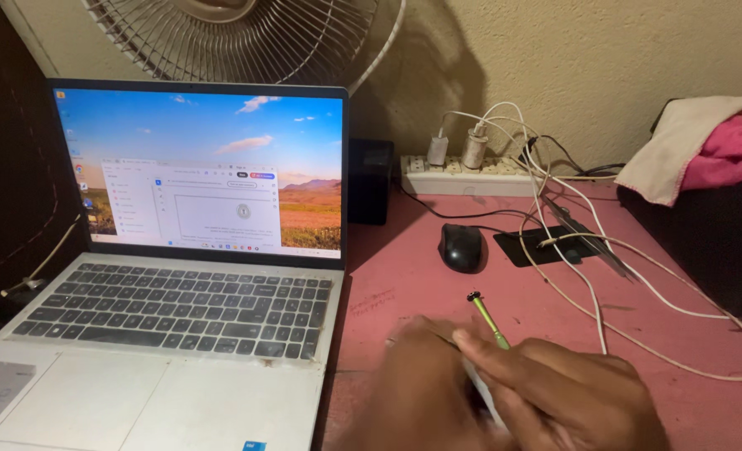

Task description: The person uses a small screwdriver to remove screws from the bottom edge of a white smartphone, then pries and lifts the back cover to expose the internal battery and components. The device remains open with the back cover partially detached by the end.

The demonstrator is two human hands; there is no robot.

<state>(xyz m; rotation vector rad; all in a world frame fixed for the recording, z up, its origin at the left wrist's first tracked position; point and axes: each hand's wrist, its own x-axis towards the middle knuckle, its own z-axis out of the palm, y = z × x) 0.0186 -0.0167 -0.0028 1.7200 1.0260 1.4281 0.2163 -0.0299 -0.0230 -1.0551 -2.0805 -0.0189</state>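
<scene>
On a pink desk point(688, 409) beside an open silver laptop point(170, 317), a person's right hand point(571, 384) pinches a thin green metal-shafted precision screwdriver point(490, 321), its black cap pointing up and away. The blurred left hand point(425, 384) closes against something pale below; what it holds cannot be told. Light, stiff and slim, the tool looks best gripped along its shaft. A black mouse point(461, 247) and white cables point(588, 276) lie beyond.

Open laptop screen point(200, 167) at left shows blue sky, orange field and a pale window
</scene>
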